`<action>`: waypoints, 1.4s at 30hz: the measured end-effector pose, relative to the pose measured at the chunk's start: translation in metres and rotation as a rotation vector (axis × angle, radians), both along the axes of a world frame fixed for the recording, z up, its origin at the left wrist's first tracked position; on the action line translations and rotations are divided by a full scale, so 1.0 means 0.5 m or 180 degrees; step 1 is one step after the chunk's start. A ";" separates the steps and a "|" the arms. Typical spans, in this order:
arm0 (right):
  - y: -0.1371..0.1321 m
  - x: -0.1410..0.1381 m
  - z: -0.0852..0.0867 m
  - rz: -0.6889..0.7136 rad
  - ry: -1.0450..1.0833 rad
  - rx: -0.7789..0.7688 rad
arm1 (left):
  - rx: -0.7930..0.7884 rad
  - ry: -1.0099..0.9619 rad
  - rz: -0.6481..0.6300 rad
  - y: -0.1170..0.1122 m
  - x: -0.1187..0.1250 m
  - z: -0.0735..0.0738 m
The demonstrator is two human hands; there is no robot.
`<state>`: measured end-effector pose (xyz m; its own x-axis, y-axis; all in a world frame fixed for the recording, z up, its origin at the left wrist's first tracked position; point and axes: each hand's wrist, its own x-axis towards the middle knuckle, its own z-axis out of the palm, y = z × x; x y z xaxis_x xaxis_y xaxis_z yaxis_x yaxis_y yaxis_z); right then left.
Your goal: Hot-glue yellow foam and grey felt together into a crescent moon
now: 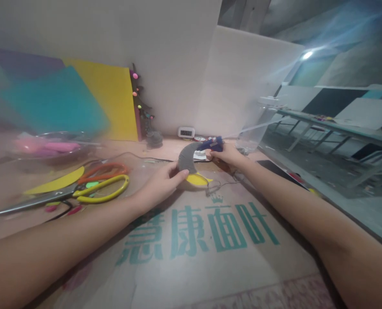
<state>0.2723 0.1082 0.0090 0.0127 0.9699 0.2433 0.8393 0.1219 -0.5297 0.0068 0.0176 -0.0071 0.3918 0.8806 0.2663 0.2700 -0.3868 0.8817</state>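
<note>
while the left hand [168, 178] pinches the grey crescent [187, 158] near its lower end, above the surface [168, 148], the right hand [225, 154] has its grip around the blue glue gun [215, 144], pointed at the crescent's upper part; if they touch, i cannot tell. it seems wise to hold the crescent steady, guide the gun slowly, and mind the possibly hot nozzle.

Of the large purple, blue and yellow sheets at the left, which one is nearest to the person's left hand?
The yellow sheet: it reaches farthest right, toward the left hand, while the blue sheet and purple sheet end farther left.
</note>
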 end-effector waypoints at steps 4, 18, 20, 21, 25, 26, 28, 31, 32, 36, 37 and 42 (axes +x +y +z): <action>-0.022 0.002 0.012 -0.0131 0.0133 -0.0053 | -0.0138 -0.0059 0.0066 -0.004 0.004 0.006; -0.229 -0.031 0.004 0.0249 0.0768 0.0545 | 0.0190 -0.0049 0.0250 0.004 -0.003 -0.009; -0.247 -0.035 0.006 0.0164 0.0600 0.0654 | 0.0277 -0.0050 0.0230 0.006 -0.004 -0.010; -0.253 -0.037 0.008 0.0122 0.0513 0.0666 | 0.0297 -0.0035 0.0248 0.006 -0.004 -0.010; -0.267 -0.042 0.023 0.0146 0.0182 0.0554 | 0.0252 -0.0049 0.0326 0.007 -0.003 -0.006; -0.269 -0.042 0.025 0.0221 0.0140 0.0496 | 0.0239 -0.0088 0.0327 0.007 -0.003 -0.005; -0.271 -0.043 0.024 0.0347 0.0106 0.0420 | 0.0192 -0.0155 0.0353 0.008 -0.003 -0.005; -0.269 -0.041 0.011 0.0389 0.0106 0.0563 | 0.0084 -0.0189 0.0469 0.010 -0.005 -0.006; -0.267 -0.040 0.006 0.0401 0.0133 0.0629 | 0.0050 -0.0198 0.0483 0.011 -0.006 -0.007; -0.263 -0.038 -0.007 0.0469 0.0270 0.0627 | 0.0030 -0.0275 0.0456 0.012 -0.007 -0.010; -0.262 -0.038 -0.009 0.0440 0.0269 0.0607 | 0.0038 -0.0285 0.0448 0.011 -0.007 -0.009; -0.255 -0.035 -0.017 0.0227 0.0058 0.0697 | -0.0050 -0.0197 0.0492 0.005 -0.006 -0.002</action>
